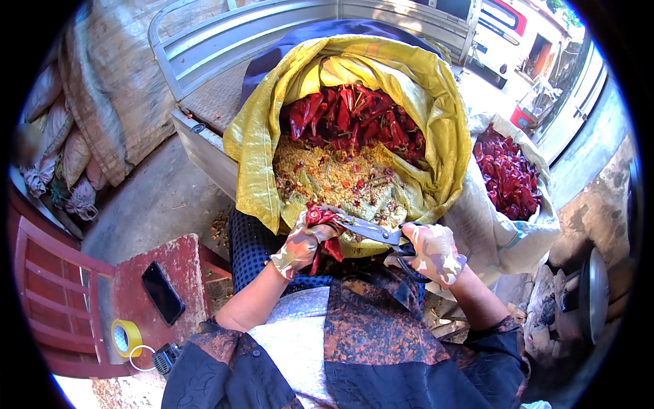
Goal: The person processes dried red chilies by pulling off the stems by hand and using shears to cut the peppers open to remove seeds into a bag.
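My left hand (300, 247), in a patterned glove, is closed around several dried red chili peppers (332, 248) just over the near rim of a yellow woven sack (257, 178). Scissors (371, 230) are gripped in my gloved right hand (436, 252), their blades pointing left and reaching the peppers at my left fingers. Inside the sack, whole red chilies (361, 116) are heaped at the far side. Nearer to me lies a layer of yellow seeds (334, 174) with red bits and stems among them.
To the right stands a white sack (501, 238) full of red chili pieces (505, 174). A red wooden chair (187, 255) at left bears a black phone (163, 293) and a yellow tape roll (126, 337). Behind the yellow sack is a metal cart bed (211, 95); stuffed sacks (75, 146) line the left.
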### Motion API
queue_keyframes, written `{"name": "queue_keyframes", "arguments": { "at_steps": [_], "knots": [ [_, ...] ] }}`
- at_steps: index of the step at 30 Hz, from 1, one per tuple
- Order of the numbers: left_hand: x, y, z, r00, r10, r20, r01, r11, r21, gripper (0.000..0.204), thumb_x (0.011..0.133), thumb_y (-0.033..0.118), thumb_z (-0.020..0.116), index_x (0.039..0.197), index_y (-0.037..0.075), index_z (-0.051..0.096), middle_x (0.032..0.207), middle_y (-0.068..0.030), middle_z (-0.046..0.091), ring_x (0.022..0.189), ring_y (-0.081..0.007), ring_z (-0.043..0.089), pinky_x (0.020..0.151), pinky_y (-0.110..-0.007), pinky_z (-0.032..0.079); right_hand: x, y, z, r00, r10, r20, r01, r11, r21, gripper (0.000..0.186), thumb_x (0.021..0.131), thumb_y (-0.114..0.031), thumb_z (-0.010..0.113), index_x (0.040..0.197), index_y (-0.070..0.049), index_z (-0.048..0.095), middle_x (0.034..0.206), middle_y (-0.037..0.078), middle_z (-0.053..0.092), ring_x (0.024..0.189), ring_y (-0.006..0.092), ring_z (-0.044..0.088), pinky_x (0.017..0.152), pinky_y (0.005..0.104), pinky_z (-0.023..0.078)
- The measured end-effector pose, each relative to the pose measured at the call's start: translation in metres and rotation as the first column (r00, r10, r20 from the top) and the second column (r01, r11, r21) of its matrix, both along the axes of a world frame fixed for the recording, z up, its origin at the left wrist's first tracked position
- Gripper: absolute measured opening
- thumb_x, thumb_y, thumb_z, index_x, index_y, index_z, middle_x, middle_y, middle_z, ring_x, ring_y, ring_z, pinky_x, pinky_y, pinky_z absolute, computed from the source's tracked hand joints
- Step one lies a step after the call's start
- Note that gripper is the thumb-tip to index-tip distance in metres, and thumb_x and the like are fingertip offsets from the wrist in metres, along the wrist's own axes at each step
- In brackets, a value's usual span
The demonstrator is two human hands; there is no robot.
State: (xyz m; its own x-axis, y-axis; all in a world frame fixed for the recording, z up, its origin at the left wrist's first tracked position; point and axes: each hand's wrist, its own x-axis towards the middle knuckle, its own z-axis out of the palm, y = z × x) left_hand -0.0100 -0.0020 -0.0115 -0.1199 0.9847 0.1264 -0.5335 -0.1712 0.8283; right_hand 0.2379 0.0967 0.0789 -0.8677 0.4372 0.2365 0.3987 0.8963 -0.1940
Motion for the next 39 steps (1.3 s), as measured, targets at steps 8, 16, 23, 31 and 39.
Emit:
{"name": "queue_keyframes", "arguments": {
  "at_steps": [8, 16, 23, 31, 39],
  "knots": [
    [0.001, -0.01, 0.015, 0.995, -0.031, -0.098, 0.03, 0.999, -0.018, 0.029, 0.079, 0.006, 0.065, 0.106, 0.0, 0.057, 0.092, -0.0059, 0.063, 0.083, -0.0125, 0.06, 0.075, -0.026, 0.05, 0.012, -0.008, -0.054, 0.966, -0.053, -0.254, -0.255, -0.026, -0.966, 0.022, 0.086, -0.022, 0.064, 0.085, -0.002, 0.056, 0.068, -0.003, 0.051, 0.057, 0.0006, 0.042, 0.048, 0.017, 0.032],
    [0.003, -0.009, 0.012, 0.995, 0.031, -0.098, -0.026, 0.998, 0.051, 0.031, 0.077, 0.004, 0.064, 0.107, 0.001, 0.057, 0.091, -0.0083, 0.064, 0.08, -0.016, 0.062, 0.07, -0.028, 0.052, 0.009, -0.048, -0.07, 0.95, -0.069, -0.304, -0.308, -0.362, -0.88, 0.069, 0.077, -0.075, 0.043, 0.08, -0.006, 0.052, 0.054, -0.006, 0.038, 0.041, 0.003, 0.03, 0.036, 0.0186, 0.023],
    [0.01, 0.003, 0.009, 0.991, -0.044, 0.126, 0.039, 0.998, 0.04, 0.037, 0.074, 0.004, 0.065, 0.109, -0.001, 0.055, 0.096, -0.01, 0.063, 0.083, -0.0169, 0.061, 0.075, -0.029, 0.051, -0.008, -0.061, -0.097, 0.899, -0.172, -0.402, -0.413, -0.634, -0.653, 0.069, 0.073, -0.077, 0.046, 0.08, -0.009, 0.052, 0.052, -0.008, 0.038, 0.039, 0.0016, 0.03, 0.034, 0.0176, 0.024],
    [0.022, 0.02, 0.013, 0.907, -0.248, 0.34, 0.174, 0.956, 0.234, 0.035, 0.071, -0.002, 0.061, 0.105, 0.007, 0.054, 0.094, -0.0087, 0.058, 0.088, -0.0219, 0.057, 0.074, -0.034, 0.05, -0.031, -0.049, -0.082, 0.595, -0.503, -0.627, -0.58, -0.809, 0.099, 0.066, 0.075, -0.075, 0.046, 0.079, -0.01, 0.052, 0.051, -0.009, 0.036, 0.039, 0.0017, 0.031, 0.033, 0.0173, 0.024],
    [0.002, 0.001, 0.013, 0.82, -0.157, 0.55, 0.074, 0.982, 0.171, 0.035, 0.07, -0.002, 0.057, 0.103, 0.011, 0.054, 0.094, -0.0058, 0.057, 0.086, -0.0236, 0.056, 0.071, -0.036, 0.051, 0.0, 0.004, -0.005, 0.934, -0.355, 0.044, 0.358, 0.929, -0.092, 0.054, 0.071, -0.051, 0.071, 0.092, -0.003, 0.057, 0.08, 0.018, 0.06, 0.077, 0.0362, 0.06, 0.069, 0.0401, 0.047]
  ]
}}
